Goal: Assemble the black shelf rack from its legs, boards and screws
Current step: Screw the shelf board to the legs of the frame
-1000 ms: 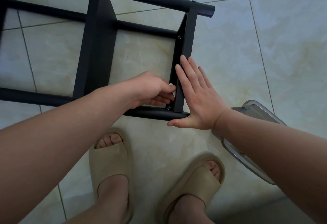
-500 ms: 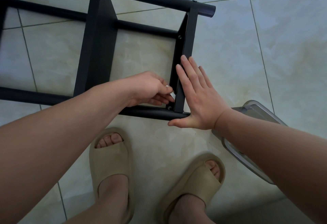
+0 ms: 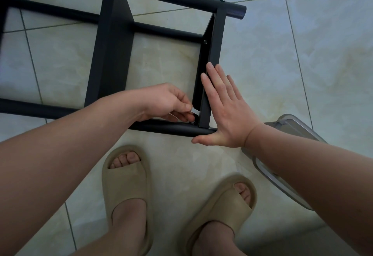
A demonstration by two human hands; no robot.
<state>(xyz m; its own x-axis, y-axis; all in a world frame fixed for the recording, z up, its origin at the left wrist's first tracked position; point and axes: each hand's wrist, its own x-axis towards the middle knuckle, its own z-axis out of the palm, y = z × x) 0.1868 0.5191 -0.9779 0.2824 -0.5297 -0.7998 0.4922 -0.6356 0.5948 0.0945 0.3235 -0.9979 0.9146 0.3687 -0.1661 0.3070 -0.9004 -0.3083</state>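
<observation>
The black metal shelf rack [image 3: 113, 53] lies on its side on the pale tiled floor [image 3: 282, 63], filling the view from nine o'clock round to one o'clock. Near the centre, the left hand [image 3: 171, 102] has its fingers curled and pinches a small flat silver tool [image 3: 194, 111], held just above a silver screw head [image 3: 193, 122] in the corner where the narrow black end board [image 3: 214, 39] meets the near round black leg tube [image 3: 171, 129]. The right hand [image 3: 224, 110], just toward three o'clock of that, is spread flat with straight fingers pressed along the outer face of the end board, its thumb stretched beside the tube's end. A second screw head [image 3: 205, 41] shows higher on the same board, toward twelve o'clock. A grey plastic container [image 3: 292, 126] sits at four o'clock, partly under the right forearm. Two beige foam sandals [image 3: 126, 185] stand at six o'clock.
</observation>
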